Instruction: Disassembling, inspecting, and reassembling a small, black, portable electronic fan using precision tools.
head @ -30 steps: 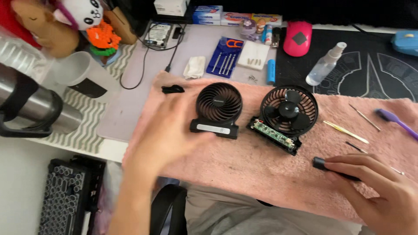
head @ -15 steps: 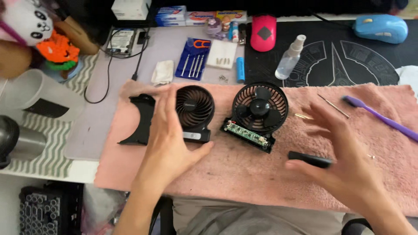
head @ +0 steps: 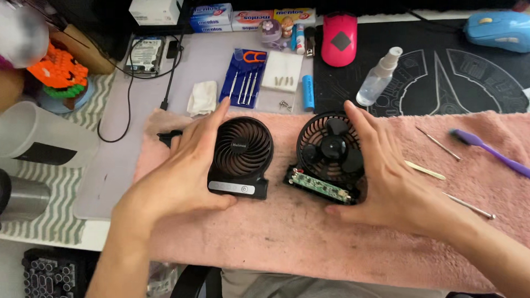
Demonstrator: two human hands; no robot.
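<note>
Two small black fans lie on a pink towel [head: 276, 237]. My left hand [head: 185, 165] cups the left side of the closed fan [head: 243, 157], thumb under its base and fingers spread along its edge. The other fan [head: 328, 157] has its housing off, with the blades and a green circuit board showing. My right hand [head: 386, 176] wraps around its right side, thumb at the lower edge near the board. A small black part [head: 165, 135] peeks out behind my left hand.
On the towel's right lie a purple brush [head: 488, 152], a cream pry stick [head: 424, 170] and thin metal tools [head: 469, 205]. Behind the towel are a blue screwdriver kit [head: 245, 80], a spray bottle [head: 378, 80], a pink mouse [head: 338, 40] and a blue battery [head: 308, 92]. A white cup [head: 38, 138] stands at left.
The view has shifted closer to the fans. My right hand moved left from a black piece on the towel to the opened fan. My left hand stays at the closed fan.
</note>
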